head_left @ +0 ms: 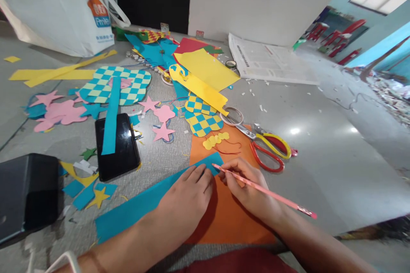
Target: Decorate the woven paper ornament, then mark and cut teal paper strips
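The left hand (187, 204) lay flat, fingers open and pressing down, pinning a long turquoise paper strip (134, 213) on an orange paper sheet (227, 217) so it stayed put, while the right hand (246, 190) pinched a slim pink pencil (265, 192) closed between its fingers, tip at the strip's edge.

Left hand (187, 200) on blue paper (134, 210), right hand (245, 187) holding pink pencil (275, 195)

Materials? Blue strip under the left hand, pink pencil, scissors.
Blue strip: probably matte coloured card, thin with crisp cut edges. Pink pencil: likely wood under glossy paint, core hidden. Scissors: blades look like bright steel; handles look like glossy red and yellow plastic.
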Available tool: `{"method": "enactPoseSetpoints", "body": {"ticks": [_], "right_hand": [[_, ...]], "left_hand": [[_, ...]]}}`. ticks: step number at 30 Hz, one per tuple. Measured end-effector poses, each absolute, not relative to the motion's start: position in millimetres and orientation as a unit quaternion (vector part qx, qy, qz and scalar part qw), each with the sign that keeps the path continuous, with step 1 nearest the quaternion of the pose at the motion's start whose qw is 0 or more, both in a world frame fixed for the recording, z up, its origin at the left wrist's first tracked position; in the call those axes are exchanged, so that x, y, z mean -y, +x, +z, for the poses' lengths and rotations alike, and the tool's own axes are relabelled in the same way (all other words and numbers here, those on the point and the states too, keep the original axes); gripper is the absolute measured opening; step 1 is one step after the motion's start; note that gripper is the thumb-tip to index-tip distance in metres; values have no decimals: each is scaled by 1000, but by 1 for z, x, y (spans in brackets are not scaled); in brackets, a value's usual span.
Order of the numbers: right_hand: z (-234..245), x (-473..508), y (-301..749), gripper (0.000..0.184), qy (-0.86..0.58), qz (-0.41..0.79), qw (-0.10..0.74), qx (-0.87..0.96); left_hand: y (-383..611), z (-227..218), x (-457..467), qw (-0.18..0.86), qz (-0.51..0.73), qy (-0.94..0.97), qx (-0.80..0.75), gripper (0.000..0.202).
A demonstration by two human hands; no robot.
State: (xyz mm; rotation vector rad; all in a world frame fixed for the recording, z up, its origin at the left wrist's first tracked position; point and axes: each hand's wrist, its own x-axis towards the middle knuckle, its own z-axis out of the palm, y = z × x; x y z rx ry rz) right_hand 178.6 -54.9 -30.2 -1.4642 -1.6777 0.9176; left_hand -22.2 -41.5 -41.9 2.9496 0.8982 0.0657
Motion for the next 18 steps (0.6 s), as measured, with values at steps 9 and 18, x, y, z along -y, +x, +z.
{"method": "enactPoseSetpoints", "body": {"ticks": [9, 18], "right_hand": [[-29, 55, 180, 11, -574, 353, 345, 653], [-30, 55, 181, 12, -576, 366, 339, 648]], "left_hand": [[-23, -41, 42, 36, 9, 956, -292, 43], [-23, -40, 45, 35, -6, 951, -307, 45]]}}
